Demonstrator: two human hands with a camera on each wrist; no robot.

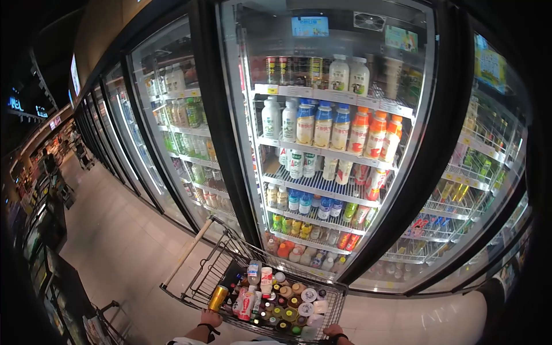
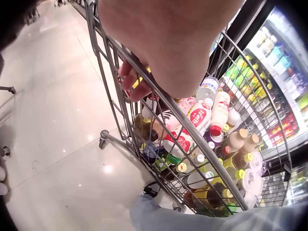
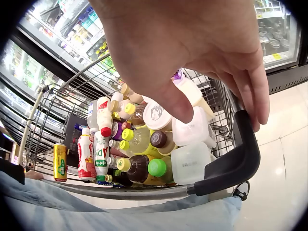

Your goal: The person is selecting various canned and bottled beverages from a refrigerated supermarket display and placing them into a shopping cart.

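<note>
My left hand point(image 1: 211, 318) grips the side rail of a wire shopping cart point(image 1: 190, 269), its fingers point(image 2: 134, 85) curled round the metal in the left wrist view. A gold can point(image 1: 218, 298) stands upright right by that hand inside the cart. At the cart's other end, my right hand point(image 3: 187, 53) spreads over the corner with the black plastic bumper point(image 3: 244, 151). Its thumb reaches over the load, while its straight fingers hang on the outer side, fingertips at the bumper. Below lie red-and-white bottles point(image 3: 86, 156), a green-capped bottle point(image 3: 157, 168) and white-lidded tubs point(image 3: 157, 115).
Glass-door drink fridges point(image 1: 328, 138) run along the far side of the cart, their shelves full of bottles. Pale tiled floor point(image 1: 123, 230) stretches down the aisle on the left. Dark display stands point(image 1: 69, 293) line the near left side.
</note>
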